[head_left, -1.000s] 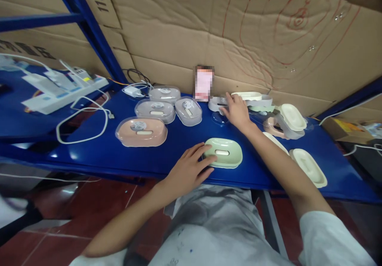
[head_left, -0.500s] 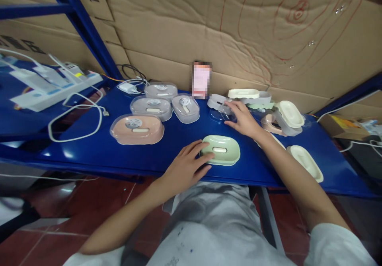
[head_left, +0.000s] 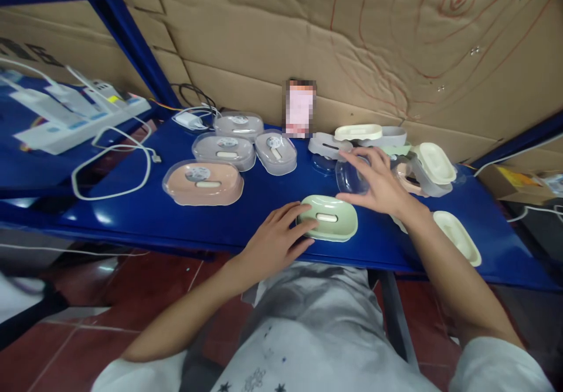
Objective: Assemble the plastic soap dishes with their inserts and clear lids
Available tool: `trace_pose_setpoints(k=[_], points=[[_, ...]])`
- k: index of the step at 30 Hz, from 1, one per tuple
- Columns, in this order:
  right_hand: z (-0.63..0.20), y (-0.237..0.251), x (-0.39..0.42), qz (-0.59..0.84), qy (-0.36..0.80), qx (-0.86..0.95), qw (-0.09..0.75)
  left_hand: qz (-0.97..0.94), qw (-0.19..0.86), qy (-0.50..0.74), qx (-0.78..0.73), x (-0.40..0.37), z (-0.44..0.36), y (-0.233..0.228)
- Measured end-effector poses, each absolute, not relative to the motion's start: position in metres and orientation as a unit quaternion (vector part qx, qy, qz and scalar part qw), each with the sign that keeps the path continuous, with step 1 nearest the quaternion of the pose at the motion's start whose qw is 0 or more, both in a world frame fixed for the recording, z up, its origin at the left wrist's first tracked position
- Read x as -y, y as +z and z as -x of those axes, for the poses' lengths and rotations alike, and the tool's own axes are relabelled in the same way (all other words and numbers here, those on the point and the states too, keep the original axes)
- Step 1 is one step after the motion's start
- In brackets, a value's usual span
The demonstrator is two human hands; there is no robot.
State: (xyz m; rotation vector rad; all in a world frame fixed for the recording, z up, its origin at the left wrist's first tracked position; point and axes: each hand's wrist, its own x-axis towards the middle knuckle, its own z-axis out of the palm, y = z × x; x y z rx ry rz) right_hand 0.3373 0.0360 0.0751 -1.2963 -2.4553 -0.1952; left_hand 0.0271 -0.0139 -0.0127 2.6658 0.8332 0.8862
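Observation:
A pale green soap dish [head_left: 334, 218] lies near the front edge of the blue shelf [head_left: 145, 219]. My left hand [head_left: 273, 245] rests against its left end, fingers spread on it. My right hand [head_left: 382, 185] holds a clear plastic lid [head_left: 350, 176] just above and behind the green dish, off the shelf surface. Behind it sit a grey dish [head_left: 328, 144] and another clear lid [head_left: 324, 164].
A pink lidded soap dish [head_left: 203, 182] and three grey lidded ones [head_left: 226, 150] lie to the left. Cream and pink dishes [head_left: 433, 163] pile at the right, one cream dish [head_left: 457, 236] near the front. A power strip [head_left: 74, 123] and white cable [head_left: 109, 169] lie at far left. Cardboard backs the shelf.
My right hand has picked up a clear lid from the back of the shelf and drawn it toward the green dish. My left hand has stayed on the dish.

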Motion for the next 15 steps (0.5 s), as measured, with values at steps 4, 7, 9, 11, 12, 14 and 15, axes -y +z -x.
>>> trace_pose_setpoints(k=[4,7,9,11,12,14,15], points=[[-0.297,0.077,0.015,0.479,-0.059,0.865,0.140,-0.869,0.170,0.335,-0.320,0.014,-0.027,-0.016],[-0.268,0.059,0.032,0.525,-0.041,0.840,0.128,-0.845,0.222,0.359,-0.329,0.013,-0.027,-0.018],[-0.253,0.046,0.031,0.551,-0.027,0.823,0.132,-0.843,0.233,0.359,-0.325,0.012,-0.027,-0.018],[-0.245,0.038,0.027,0.560,-0.021,0.815,0.147,-0.849,0.230,0.349,-0.323,0.012,-0.027,-0.017],[-0.245,0.037,0.025,0.555,-0.017,0.816,0.159,-0.852,0.226,0.343,-0.324,0.012,-0.027,-0.017],[-0.251,0.038,0.026,0.536,-0.002,0.824,0.183,-0.855,0.217,0.335,-0.330,0.012,-0.027,-0.016],[-0.257,0.041,0.028,0.526,0.008,0.829,0.189,-0.856,0.212,0.335,-0.333,0.012,-0.027,-0.016]])
